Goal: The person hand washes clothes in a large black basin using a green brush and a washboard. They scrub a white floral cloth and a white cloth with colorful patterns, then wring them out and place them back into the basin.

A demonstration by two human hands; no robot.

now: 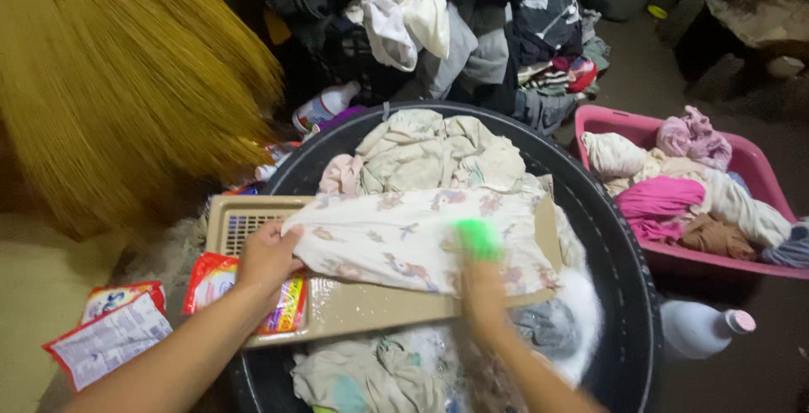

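A pale printed cloth (404, 240) lies spread across a tan washboard (354, 303) that bridges the near half of a big black tub (628, 295). The left hand (268, 254) is at the cloth's left end, fingers curled shut over its edge and pinning it to the board. The right hand (482, 286) sits on the right part of the cloth, closed around a green scrub brush (478, 238) that is blurred; the brush presses on the fabric just beyond the knuckles. So the cloth runs between the two hands, its far edge toward the heap of wet beige laundry (438, 152) piled in the far half of the tub, its near edge draped over the board. More soaked cloth and suds (581, 320) fill the tub on the near side, under and right of the board. The board's left end, with a slotted grid (244, 226), overhangs the tub rim, and red detergent sachets (215, 282) lie touching it there, with others (114, 329) farther left on the floor. A yellow broom head (126, 84) crowds the far left. To the right, a pink basin (758, 168) of wrung clothes stands just beside the tub, and a white bottle with a pink cap (704, 329) lies near the rim. Dry clothes (472, 25) are heaped far behind. Open room is mostly the bare floor at near left.
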